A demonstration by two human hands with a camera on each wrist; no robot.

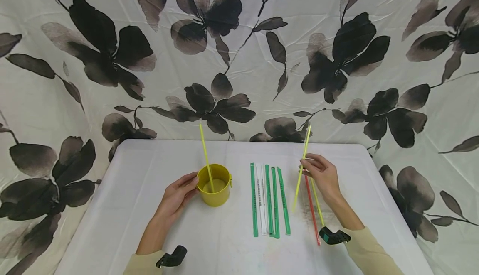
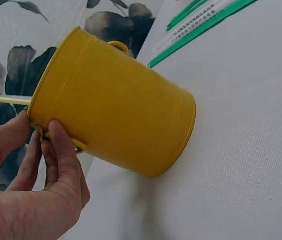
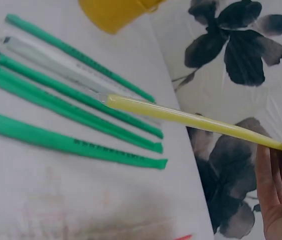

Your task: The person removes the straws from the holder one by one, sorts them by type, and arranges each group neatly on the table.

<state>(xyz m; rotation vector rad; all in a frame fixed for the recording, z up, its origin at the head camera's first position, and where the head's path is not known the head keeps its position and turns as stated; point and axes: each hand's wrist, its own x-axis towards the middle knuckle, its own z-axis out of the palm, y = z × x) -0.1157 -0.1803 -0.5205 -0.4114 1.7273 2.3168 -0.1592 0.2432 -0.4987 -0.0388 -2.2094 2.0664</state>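
My left hand (image 1: 176, 198) pinches a small yellow metal bucket (image 2: 113, 105) at its rim, beside a side loop. Inside the bucket leans a yellow straw (image 1: 205, 154), its upper end well above the rim. On the right, my right hand (image 1: 323, 177) pinches another yellow straw (image 3: 191, 120) between thumb and fingers. This straw is raised off the table, and a clear wrapper end shows at its tip in the right wrist view. Beneath that hand lie a red straw (image 1: 312, 212) and one more yellow straw (image 1: 317, 204), their far ends partly hidden.
Between the hands, several green paper-wrapped straws (image 1: 254, 200) and white-wrapped straws (image 1: 263, 200) lie in a row on the white table (image 1: 232, 250). A floral cloth (image 1: 262, 79) hangs behind the table's far edge.
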